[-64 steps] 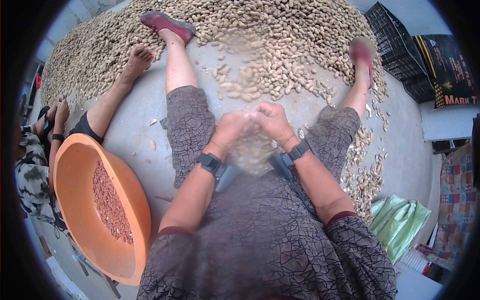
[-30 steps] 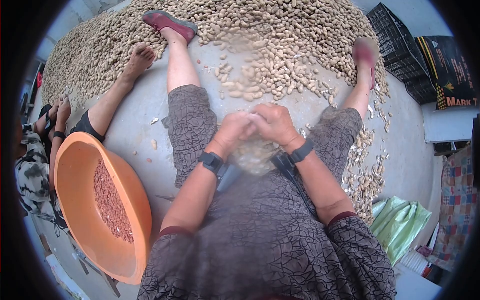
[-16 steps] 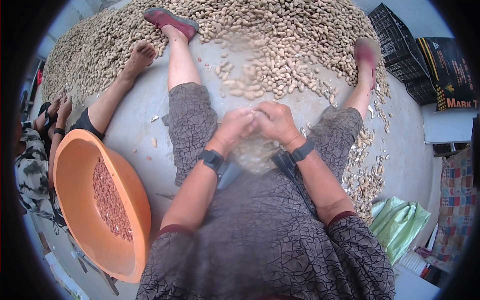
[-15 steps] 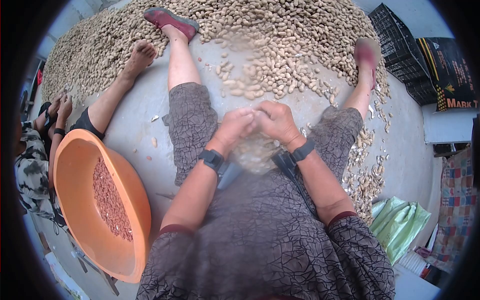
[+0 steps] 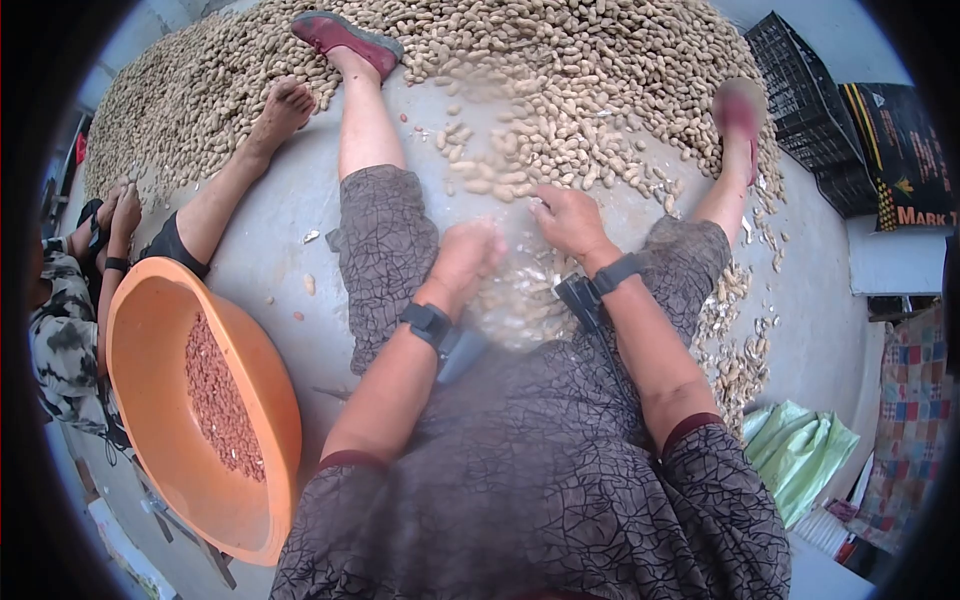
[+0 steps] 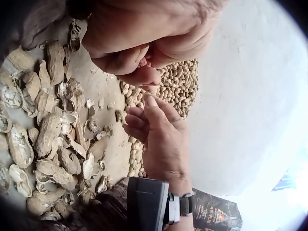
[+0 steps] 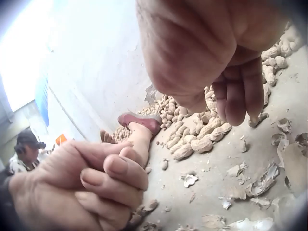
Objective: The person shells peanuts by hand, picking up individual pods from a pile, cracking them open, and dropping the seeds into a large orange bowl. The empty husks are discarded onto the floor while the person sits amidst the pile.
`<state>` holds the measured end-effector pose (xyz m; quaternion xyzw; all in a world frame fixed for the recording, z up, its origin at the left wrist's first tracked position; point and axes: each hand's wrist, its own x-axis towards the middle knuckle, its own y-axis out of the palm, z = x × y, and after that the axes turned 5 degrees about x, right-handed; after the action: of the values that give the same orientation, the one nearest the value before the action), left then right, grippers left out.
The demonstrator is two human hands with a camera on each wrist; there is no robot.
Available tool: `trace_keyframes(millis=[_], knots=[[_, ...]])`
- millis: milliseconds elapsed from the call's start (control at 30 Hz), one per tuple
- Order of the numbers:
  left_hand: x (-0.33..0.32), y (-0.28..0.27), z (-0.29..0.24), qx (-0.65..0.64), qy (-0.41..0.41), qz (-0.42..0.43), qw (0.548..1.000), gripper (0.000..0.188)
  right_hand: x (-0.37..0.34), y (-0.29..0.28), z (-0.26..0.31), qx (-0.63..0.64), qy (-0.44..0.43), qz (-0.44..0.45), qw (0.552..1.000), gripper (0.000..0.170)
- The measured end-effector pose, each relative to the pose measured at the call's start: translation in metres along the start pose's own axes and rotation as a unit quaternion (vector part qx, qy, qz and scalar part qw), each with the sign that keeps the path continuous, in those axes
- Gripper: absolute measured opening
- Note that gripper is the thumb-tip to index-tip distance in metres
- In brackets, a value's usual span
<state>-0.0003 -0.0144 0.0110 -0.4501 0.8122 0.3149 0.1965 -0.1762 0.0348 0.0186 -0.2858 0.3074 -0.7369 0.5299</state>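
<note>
In the head view my left hand hovers over the shell heap between the thighs, blurred at the fingertips. Its fingers curl inward, and the left wrist view shows a small reddish peanut kernel held among them. My right hand is apart from it, further forward, near the edge of the unshelled peanuts. In the right wrist view the fingers of that hand hang loosely downward, with nothing visible in them. Broken peanut shells lie below the hands.
An orange basin with red kernels stands at the left, near another seated person. A large peanut pile spreads ahead. On the right are a black crate, a green sack and more shells.
My hands were together over the lap, fingers meeting. Now they are separated: the right hand has moved forward and right, while the left has stayed almost in place.
</note>
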Motion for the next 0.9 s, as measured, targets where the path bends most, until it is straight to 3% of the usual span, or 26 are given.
trace_keyframes(millis=[133, 367, 467, 533, 667, 733, 867, 900], knots=[[0.004, -0.006, 0.001, 0.022, 0.013, 0.018, 1.000, 0.014, 0.017, 0.021, -0.011, -0.084, -0.045, 0.016, 0.995, 0.014], [0.001, -0.005, 0.001, 0.000, 0.006, 0.036, 0.999, 0.017, 0.030, 0.037, -0.027, -0.173, -0.033, 0.024, 0.984, 0.011], [0.000, -0.004, 0.001, 0.006, 0.014, 0.027, 1.000, 0.017, 0.022, 0.033, -0.024, -0.135, -0.012, 0.005, 0.991, 0.013], [0.001, -0.003, 0.000, 0.018, 0.020, 0.024, 0.999, 0.017, 0.014, 0.029, -0.020, 0.007, 0.046, -0.027, 0.999, 0.015], [0.003, -0.002, 0.001, -0.008, 0.046, 0.007, 0.999, 0.016, 0.007, 0.023, -0.017, 0.121, 0.083, -0.013, 0.989, 0.015], [0.004, -0.004, 0.004, -0.019, 0.052, 0.014, 0.998, 0.016, 0.002, 0.020, -0.007, 0.250, 0.110, 0.020, 0.962, 0.012], [0.004, -0.005, 0.005, -0.008, 0.040, 0.008, 0.999, 0.016, -0.002, 0.008, 0.005, 0.255, 0.113, 0.046, 0.959, 0.011], [0.003, -0.005, 0.004, -0.003, 0.034, 0.003, 0.999, 0.016, -0.002, 0.003, 0.004, 0.260, 0.097, 0.092, 0.956, 0.012]])
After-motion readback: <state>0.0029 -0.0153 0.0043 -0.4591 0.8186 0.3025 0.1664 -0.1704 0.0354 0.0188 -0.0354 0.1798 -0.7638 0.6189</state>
